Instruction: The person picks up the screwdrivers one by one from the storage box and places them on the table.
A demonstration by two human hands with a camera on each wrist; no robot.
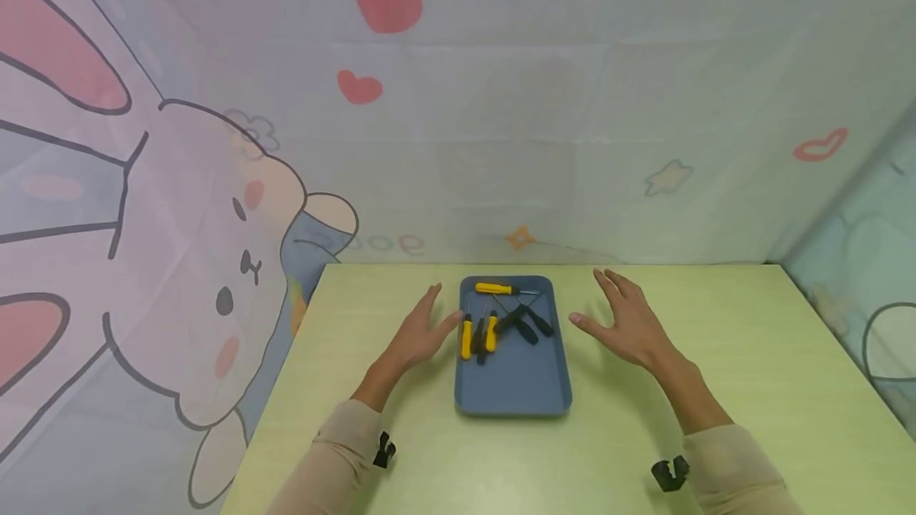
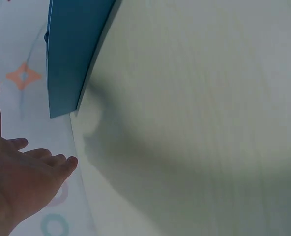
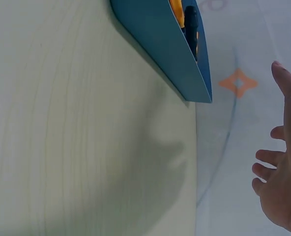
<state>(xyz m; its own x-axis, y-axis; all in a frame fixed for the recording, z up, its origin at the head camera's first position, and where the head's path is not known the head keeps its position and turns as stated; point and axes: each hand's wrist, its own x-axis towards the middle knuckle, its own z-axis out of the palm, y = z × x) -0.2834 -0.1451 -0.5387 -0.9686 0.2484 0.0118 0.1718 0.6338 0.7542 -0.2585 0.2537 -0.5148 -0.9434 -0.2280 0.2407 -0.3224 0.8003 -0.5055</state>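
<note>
A blue-grey tray point(image 1: 515, 392) lies on the table with several screwdrivers in it. One yellow-handled screwdriver point(image 1: 494, 288) lies crosswise at the tray's far end. Below it, more yellow and black handles lie side by side at the left, and black-handled screwdrivers point(image 1: 528, 330) cross each other at the right. My left hand point(image 1: 422, 332) hovers beside the tray's left edge, fingers extended and holding nothing. To the right of the tray, my right hand point(image 1: 630, 324) is held apart from it, thumb and fingers spread. Both wrist views show the tray's outer wall point(image 2: 79, 54) and empty hands.
The pale green table point(image 1: 716, 340) runs back to a fabric backdrop point(image 1: 501, 102) printed with hearts and a large rabbit. A small black object sits at each sleeve's cuff, such as the black clip point(image 1: 670, 474) by the right one.
</note>
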